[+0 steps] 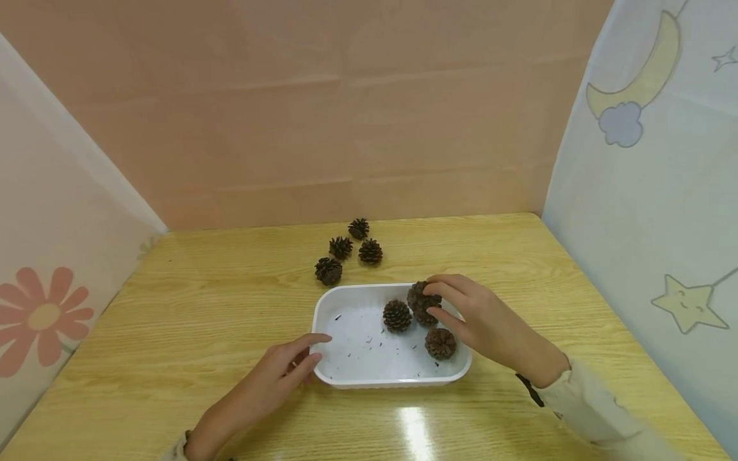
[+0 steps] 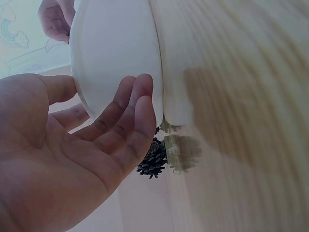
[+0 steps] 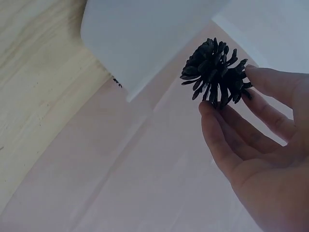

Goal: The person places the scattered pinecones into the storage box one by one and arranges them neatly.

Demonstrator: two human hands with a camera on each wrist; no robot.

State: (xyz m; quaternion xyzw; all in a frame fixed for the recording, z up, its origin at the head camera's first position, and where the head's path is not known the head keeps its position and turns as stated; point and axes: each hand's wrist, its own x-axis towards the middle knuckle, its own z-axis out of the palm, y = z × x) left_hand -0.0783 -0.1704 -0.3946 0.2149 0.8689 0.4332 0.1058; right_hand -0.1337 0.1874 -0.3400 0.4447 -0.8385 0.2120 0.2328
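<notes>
A white tray [image 1: 369,383] lies on the table with dark crumbs on its bottom. My right hand [image 1: 481,317] is over its right part, pinching a brown pinecone [image 3: 212,72] between thumb and fingertips. Directly below, another pinecone [image 1: 429,318] is partly covered by the held one. Two more in the tray show fully: one pinecone [image 1: 396,316] to the left and one pinecone [image 1: 441,344] nearer the front. At the tray's left end, my left hand [image 1: 271,378] rests loosely with thumb and index finger at the rim, the other fingers along the outer wall [image 2: 116,53].
Behind the tray, several loose pinecones [image 1: 328,271] sit on the wooden table [image 1: 219,307]. A plain backdrop [image 1: 346,128] stands at the table's far edge. Printed cloths hang on the left [image 1: 46,192] and right [image 1: 646,192].
</notes>
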